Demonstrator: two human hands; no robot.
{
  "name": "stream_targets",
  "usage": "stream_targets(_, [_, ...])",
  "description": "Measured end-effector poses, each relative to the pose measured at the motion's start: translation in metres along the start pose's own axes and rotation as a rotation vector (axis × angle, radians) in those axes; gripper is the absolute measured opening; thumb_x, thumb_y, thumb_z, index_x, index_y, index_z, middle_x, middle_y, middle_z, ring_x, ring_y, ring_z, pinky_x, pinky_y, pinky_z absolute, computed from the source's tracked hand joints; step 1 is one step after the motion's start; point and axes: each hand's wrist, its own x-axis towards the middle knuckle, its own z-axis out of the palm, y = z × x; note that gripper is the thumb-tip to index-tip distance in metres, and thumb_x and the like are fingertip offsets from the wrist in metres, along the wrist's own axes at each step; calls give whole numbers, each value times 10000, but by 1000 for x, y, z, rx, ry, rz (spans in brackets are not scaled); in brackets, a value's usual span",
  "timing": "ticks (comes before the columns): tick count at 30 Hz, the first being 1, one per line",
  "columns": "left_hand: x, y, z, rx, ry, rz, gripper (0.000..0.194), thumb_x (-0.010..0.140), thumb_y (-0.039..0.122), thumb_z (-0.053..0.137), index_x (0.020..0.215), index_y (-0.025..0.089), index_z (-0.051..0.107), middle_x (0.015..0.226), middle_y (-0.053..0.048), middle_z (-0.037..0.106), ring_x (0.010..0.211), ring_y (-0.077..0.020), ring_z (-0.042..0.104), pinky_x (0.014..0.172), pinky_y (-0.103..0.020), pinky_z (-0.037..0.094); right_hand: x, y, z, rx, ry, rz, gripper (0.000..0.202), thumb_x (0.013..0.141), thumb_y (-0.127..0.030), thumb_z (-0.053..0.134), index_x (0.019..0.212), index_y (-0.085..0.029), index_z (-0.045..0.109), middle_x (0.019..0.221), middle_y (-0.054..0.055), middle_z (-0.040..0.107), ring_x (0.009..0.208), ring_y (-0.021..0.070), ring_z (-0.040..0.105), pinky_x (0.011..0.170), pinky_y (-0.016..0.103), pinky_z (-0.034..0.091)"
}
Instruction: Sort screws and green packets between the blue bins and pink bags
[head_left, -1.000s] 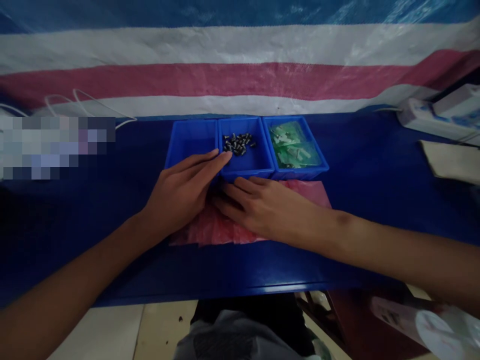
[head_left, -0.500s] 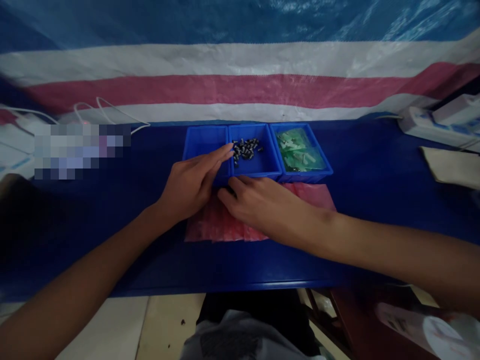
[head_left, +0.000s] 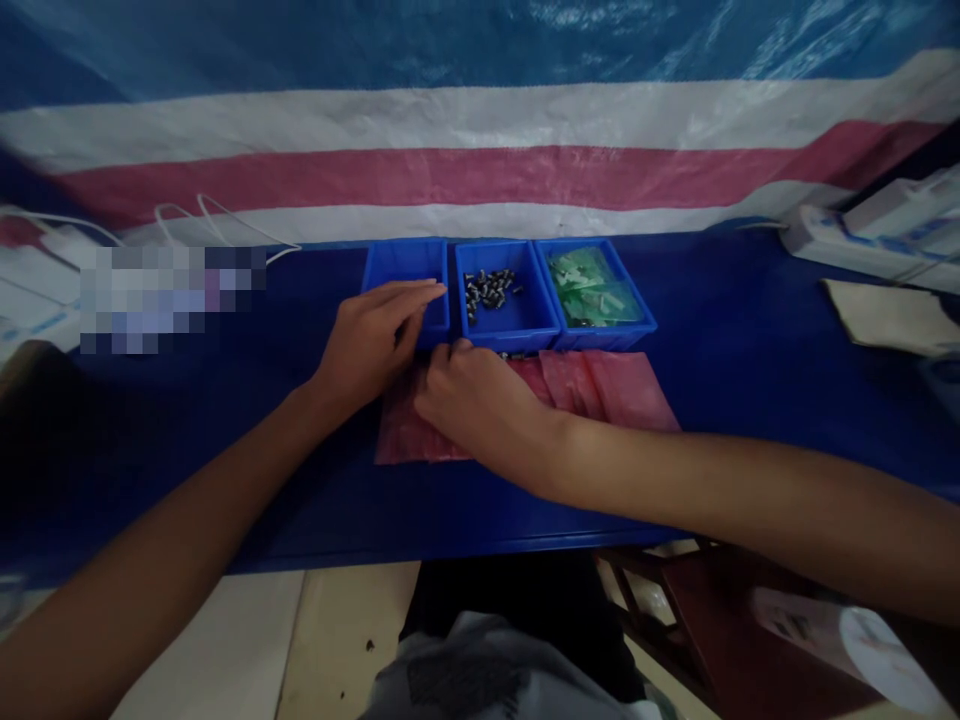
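from here, the red bags [head_left: 634, 388] lie overlapping on the table [head_left: 337, 500], just in front of the bins [head_left: 517, 343]. the right hand [head_left: 484, 400] is over them, fingers curled; i can't tell whether it pinches one. the left hand [head_left: 367, 335] has its fingers pressed together by the left bin; whether its thumb grips anything is hidden. the bags look light, limp and rather slippery, likely to cling, so a single top edge seems the best hold.
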Motion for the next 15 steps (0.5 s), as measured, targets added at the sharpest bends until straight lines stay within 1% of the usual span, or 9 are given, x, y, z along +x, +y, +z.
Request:
stream_targets(3, [0,0,1,-14,3,-1,324,1122,202,465,1300,222,735,1287,-8,811,1171,-181,789,1042,-363,681,1,1,1,5,21,13,392,1023,33,453,1167,-78,801,1084,215,787,940,244,747,675,297,515])
stream_targets(6, [4,0,-2,-37,-3,36,324,1147,256,432,1292,249,722,1280,2,811,1175,-168,776,1041,-394,681,-4,6,-3,31,41,-2,382,1031,26,452,1217,-68,772,1155,227,761,953,228,743,701,289,529])
stream_targets(9, [10,2,-12,-65,-35,124,268,1131,305,489,1163,260,751,1315,29,797,1272,-189,722,1098,-447,650,-22,18,-8,54,62,-32,336,1025,20,483,1196,-70,757,1194,227,735,920,217,731,703,294,526])
stream_targets(10, [12,4,-16,-61,-68,166,253,1115,298,510,1111,258,760,1362,32,777,1341,-211,683,1129,-470,629,-30,24,-8,52,74,-32,315,1024,16,493,1175,-74,754,1198,221,730,904,216,726,690,297,518])
stream_targets(12, [15,10,-26,-9,-179,252,248,1080,242,525,1027,243,768,1500,20,699,1488,-269,571,1176,-509,589,-49,37,-6,26,112,-11,261,1020,4,513,1086,-88,748,1175,199,725,863,219,716,647,305,490])
stream_targets(14, [16,17,-33,91,-300,323,260,1052,160,514,1024,213,767,1621,-34,597,1578,-327,473,1167,-530,587,-66,50,2,-15,149,-22,231,1006,7,533,1005,-101,738,1161,179,726,812,213,700,624,315,462])
stream_targets(15, [15,20,-36,143,-343,352,265,1047,131,508,1052,198,765,1654,-71,559,1591,-354,456,1141,-533,602,-72,55,7,-31,165,-43,227,997,12,543,975,-109,734,1128,164,734,784,209,686,611,321,446])
